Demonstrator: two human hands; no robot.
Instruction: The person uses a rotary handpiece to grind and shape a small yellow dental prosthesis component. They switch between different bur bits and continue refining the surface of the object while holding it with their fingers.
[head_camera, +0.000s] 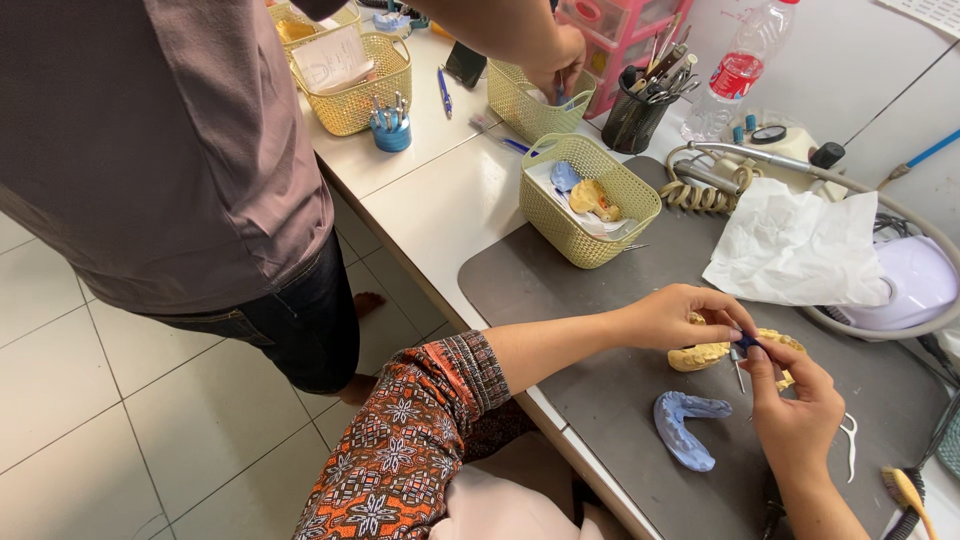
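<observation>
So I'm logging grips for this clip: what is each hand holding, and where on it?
The left hand grips the yellow dental cast along its top edge. The right hand pinches a small metal tool at its upper end.

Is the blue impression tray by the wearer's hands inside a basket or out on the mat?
Out. The blue impression tray lies alone on the grey mat, apart from the yellow basket.

Yellow basket (588, 232), blue tray (685, 428), crumpled paper (795, 245), plastic bottle (735, 75) — perhaps brushes in the black cup (632, 118).
</observation>
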